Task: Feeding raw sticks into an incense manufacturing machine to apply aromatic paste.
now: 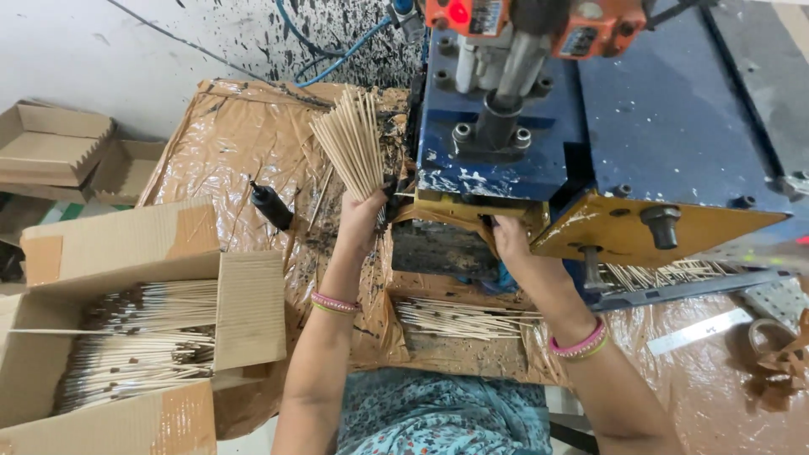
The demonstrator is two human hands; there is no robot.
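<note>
My left hand (361, 221) grips a fanned bundle of thin bamboo sticks (352, 141), held upright beside the left face of a blue and yellow machine (539, 143). My right hand (512, 240) reaches in under the machine's yellow plate (666, 232), fingers at the opening; whether it holds anything I cannot tell. More pale sticks (459, 318) lie in a low tray below my hands. Another row of sticks (666, 274) rests on the machine's feed rail at the right.
An open cardboard box (126, 253) at the left holds several dark-coated sticks (139, 341). Brown plastic sheeting (227, 147) covers the bench. A black nozzle-like piece (271, 206) lies on it. Folded cartons (50, 143) lie far left; a metal ruler (699, 331) lies right.
</note>
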